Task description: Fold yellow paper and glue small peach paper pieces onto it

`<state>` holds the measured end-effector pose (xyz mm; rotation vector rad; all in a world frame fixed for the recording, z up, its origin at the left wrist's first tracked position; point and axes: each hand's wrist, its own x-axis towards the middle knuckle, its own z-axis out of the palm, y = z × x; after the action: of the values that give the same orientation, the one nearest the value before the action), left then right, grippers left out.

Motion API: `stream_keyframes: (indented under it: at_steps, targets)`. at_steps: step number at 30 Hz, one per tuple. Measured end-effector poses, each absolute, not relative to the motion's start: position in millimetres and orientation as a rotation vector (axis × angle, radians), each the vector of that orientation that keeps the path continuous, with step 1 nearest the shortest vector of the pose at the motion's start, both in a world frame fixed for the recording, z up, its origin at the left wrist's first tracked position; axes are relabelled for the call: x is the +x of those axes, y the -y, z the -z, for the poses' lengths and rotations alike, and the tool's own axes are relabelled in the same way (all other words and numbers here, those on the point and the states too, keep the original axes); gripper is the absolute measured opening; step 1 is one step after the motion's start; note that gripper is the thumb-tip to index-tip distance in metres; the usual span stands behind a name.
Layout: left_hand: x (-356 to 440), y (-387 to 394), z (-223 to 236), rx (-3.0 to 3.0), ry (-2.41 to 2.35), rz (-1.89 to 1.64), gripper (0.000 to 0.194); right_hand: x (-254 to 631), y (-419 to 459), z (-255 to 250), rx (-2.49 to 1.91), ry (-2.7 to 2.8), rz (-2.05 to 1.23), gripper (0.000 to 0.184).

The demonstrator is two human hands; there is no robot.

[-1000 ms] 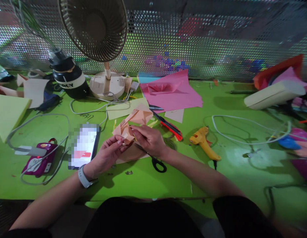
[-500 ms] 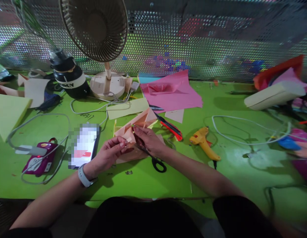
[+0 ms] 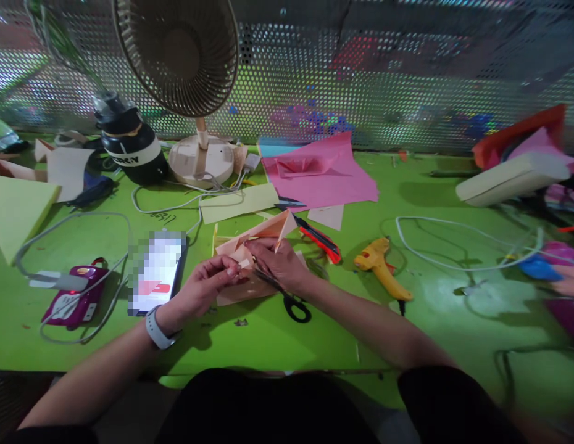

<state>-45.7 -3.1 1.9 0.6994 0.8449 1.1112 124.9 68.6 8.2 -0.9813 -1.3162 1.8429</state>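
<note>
Fingertips [image 3: 231, 271] of the left hand [image 3: 208, 280] are pinched on folded peach paper [image 3: 266, 229], which is held between both hands over the table [image 3: 324, 336]. The paper is also gripped by the right hand [image 3: 278, 262], its fingers partly hidden. Scissors [image 3: 297, 308] are partly covered by that hand. Farther out, a cutter [image 3: 320, 242], phone [image 3: 157, 274] and glue gun [image 3: 382, 266] are seen.
</note>
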Motion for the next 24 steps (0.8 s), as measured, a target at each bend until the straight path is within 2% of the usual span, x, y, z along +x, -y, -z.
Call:
stream_keyframes:
  at_steps: [4, 8, 17, 24]
  targets:
    - [-53.5, -1.3, -5.9, 1.191, -1.078, -1.201, 0.013, 128.3, -76.7, -14.1, -1.008, 1.378, -1.617, 0.047]
    - [-58.9, -8.5, -12.1, 1.573, -1.141, -1.218, 0.006, 130.8, -82.1, -17.8, -1.036, 1.500, -1.622, 0.043]
    - [-57.9, -11.7, -8.0, 1.705, -1.200, -1.320, 0.003, 127.0, -81.8, -24.2, -1.016, 1.596, -1.669, 0.046]
    - [-53.2, -5.1, -17.9, 1.684, -1.357, -1.345, 0.006, 121.1, -90.2, -22.5, -1.034, 1.452, -1.626, 0.043]
